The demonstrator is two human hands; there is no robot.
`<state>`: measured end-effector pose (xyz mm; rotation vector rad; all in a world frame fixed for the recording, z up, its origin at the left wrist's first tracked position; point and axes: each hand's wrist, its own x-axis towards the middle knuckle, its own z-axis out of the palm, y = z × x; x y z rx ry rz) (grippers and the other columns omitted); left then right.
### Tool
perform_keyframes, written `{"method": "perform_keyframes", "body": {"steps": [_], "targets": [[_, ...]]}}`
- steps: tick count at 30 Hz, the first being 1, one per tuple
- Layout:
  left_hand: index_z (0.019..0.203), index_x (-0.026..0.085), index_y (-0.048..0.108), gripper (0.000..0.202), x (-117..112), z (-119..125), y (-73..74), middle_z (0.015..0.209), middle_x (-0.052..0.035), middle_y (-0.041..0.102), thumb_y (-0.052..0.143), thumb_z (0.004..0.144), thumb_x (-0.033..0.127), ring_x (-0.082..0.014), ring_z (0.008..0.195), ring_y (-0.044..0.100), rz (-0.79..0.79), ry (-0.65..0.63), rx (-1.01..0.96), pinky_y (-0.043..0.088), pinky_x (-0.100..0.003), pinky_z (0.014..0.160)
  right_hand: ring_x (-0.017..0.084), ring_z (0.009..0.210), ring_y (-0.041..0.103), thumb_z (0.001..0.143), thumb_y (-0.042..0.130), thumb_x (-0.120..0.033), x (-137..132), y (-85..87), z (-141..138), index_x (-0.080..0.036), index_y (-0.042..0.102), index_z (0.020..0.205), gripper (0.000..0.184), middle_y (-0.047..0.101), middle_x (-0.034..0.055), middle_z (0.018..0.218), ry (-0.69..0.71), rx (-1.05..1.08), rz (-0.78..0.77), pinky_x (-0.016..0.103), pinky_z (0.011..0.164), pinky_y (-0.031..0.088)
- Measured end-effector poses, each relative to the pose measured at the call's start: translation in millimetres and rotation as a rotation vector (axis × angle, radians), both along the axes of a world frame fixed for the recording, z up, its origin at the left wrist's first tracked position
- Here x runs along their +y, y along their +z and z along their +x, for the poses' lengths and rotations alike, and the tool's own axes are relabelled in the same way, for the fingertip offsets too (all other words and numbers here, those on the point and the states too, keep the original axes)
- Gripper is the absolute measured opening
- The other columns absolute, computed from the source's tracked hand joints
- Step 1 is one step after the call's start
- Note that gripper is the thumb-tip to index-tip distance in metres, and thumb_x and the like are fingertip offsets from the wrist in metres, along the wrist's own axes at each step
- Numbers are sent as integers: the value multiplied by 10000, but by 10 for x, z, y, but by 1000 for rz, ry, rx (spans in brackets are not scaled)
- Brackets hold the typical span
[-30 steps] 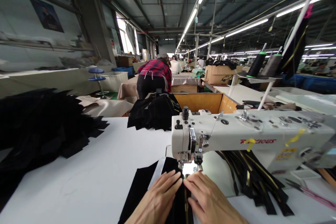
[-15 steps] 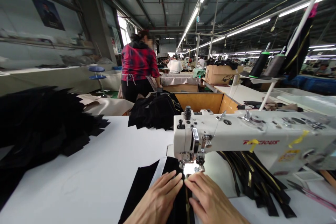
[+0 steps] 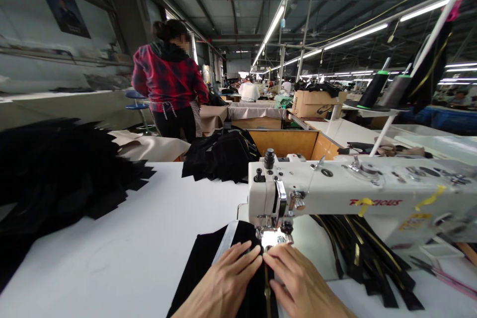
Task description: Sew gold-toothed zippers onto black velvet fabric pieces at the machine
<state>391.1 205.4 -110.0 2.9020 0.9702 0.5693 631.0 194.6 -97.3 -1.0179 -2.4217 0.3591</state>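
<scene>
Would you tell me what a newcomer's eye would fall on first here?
The white sewing machine fills the right foreground; the left hand and right hand press black fabric with a zipper flat just in front of its head. A heap of black pieces sprawls on the table at left, and a person in a red plaid shirt stands beyond it.

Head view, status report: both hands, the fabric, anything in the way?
Flat and open: left hand and right hand, fingertips meeting just before the presser foot. Under them, black fabric with gold zipper. To the right, zipper pile, apart from both hands.
</scene>
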Motion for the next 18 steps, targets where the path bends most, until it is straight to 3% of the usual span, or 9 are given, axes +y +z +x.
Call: {"method": "perform_keyframes", "body": {"steps": [7,13,18], "targets": [[1480,255,401,539,84,36,16,1494,-32,474,450,974,76,-220,1402,401,-67,-13,-14,401,-439,1143,281,1097,570,856,469,-25,19,-47,-3,-141,484,1328,486,582,123,1201,-33,-14,50,469,1003,512],[1463,240,418,558,107,60,120,1482,-28,490,449,943,42,-222,1396,411,-51,-25,29,370,-460,1158,276,1121,579,862,439,-22,21,-79,3,-135,458,1348,499,576,134,1229,-35,-33,56,458,1014,515],[1446,232,438,565,81,91,201,1381,-53,585,456,919,30,-220,1310,516,-46,-39,4,372,-463,1157,279,1110,590,879,420,-33,25,-76,-17,-142,448,1361,495,579,136,1222,-47,-42,66,474,996,528]]}}
